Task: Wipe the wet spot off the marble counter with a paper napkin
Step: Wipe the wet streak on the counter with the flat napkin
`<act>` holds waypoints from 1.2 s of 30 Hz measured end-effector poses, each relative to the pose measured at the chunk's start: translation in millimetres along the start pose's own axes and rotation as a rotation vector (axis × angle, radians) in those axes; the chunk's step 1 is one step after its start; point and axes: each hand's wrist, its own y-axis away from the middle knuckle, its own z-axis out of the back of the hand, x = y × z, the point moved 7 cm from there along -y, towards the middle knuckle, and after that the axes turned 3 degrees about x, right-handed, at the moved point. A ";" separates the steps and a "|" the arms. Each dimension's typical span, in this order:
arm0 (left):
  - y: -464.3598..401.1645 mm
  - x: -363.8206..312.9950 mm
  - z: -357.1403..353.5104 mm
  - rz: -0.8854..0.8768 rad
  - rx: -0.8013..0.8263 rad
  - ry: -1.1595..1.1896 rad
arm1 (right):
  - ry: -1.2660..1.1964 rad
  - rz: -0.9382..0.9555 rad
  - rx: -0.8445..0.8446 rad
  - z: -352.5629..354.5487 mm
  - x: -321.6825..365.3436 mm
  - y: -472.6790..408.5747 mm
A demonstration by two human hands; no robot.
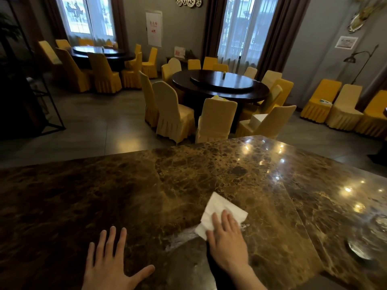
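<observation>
- My right hand (pixel 227 237) lay flat and open on the paper napkin (pixel 219 212), fingers spread across its near half, pressing it onto the bench (pixel 146 185) at the lower middle of the frame.
- My left hand (pixel 111 262) rested palm down, fingers wide, on bare marble at the lower left, holding nothing.
- The wet spot (pixel 184 235) showed as a pale sheen just left of and below the napkin, with a few bright droplets at its right edge; I judged part of it not yet wiped.
- What I thought could go wrong: thin paper, once soaked, might tear or ball up under a flat palm, or smear the water along the polished stone rather than lift it.
- The gloss and the lamp reflections at the right made leftover wet patches hard to tell from glare, so one could be missed.
- The marble was dark brown with gold veins and a seam running through the middle.
- Beyond it, in the upper frame, stood round dark tables (pixel 219 84) ringed by yellow-covered chairs (pixel 173 114), and curtained windows (pixel 238 28).
</observation>
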 end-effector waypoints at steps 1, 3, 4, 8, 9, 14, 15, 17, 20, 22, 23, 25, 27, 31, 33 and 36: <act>0.1 -0.2 2.3 0.000 -0.019 0.010 | 0.016 -0.053 -0.017 2.0 -6.8 -0.6; -0.9 0.3 1.5 0.004 -0.052 0.015 | 0.004 -0.101 -0.012 1.8 -2.0 1.3; -1.7 0.9 0.3 0.008 -0.063 0.016 | -0.032 -0.096 0.021 -2.0 8.7 2.6; -2.7 1.2 -5.9 -0.046 -0.064 0.072 | -0.085 0.193 0.044 -17.5 85.0 20.4; -2.9 1.5 -7.7 -0.061 -0.070 0.021 | -0.069 0.293 0.078 -23.1 103.1 26.3; -2.6 1.8 -16.2 -0.087 -0.027 0.060 | -0.145 0.455 0.156 -18.8 114.6 34.9; -0.7 2.0 -6.6 -0.057 -0.041 0.043 | -0.139 0.414 0.110 -14.2 101.4 29.8; -1.4 3.1 -0.8 -0.001 -0.033 0.065 | -0.118 0.291 0.024 -7.7 63.1 19.1; -0.5 0.2 -2.5 -0.008 -0.010 0.016 | -0.115 0.028 -0.001 2.2 -4.2 5.3; -0.8 -0.1 -1.2 -0.013 -0.030 0.025 | -0.093 -0.108 -0.029 13.0 -33.1 4.0; -1.9 0.7 -2.7 -0.013 -0.040 0.028 | -0.071 -0.146 -0.029 14.1 -38.3 5.2; -3.4 1.3 -0.5 -0.005 -0.070 0.052 | -0.092 -0.190 -0.010 11.6 -32.3 6.1; -5.2 1.2 -3.7 -0.006 -0.060 0.042 | -0.107 -0.131 0.011 5.0 -4.3 6.1; -3.4 1.6 -5.0 -0.037 -0.074 0.038 | -0.152 0.261 0.121 -10.8 89.5 23.7; -5.1 6.1 -14.2 -0.057 -0.060 -0.006 | -0.163 0.427 0.181 -12.7 119.6 37.8; 0.7 0.3 -11.0 -0.063 0.002 0.034 | -0.100 0.490 0.119 -9.8 111.1 40.4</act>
